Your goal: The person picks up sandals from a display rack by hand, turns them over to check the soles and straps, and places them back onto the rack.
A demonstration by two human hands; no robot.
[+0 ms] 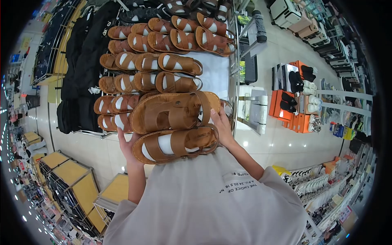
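I'm watching my right hand (pixel 221 127) gripping the heel ends of two brown sandals (pixel 152 116), its fingers closing on them. My left hand (pixel 130 146) is spreading open by the toes, thumb up — whether it is bearing weight, I can't tell. The pair is hovering over the display rack's (pixel 215 67) near edge — sandal rows (pixel 145 62) lying beyond.

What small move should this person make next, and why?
Probably ease the held sandals toward the bare white shelf: the right hand grips their heels, the left hand is by the toes, and similar sandals sit beside it.
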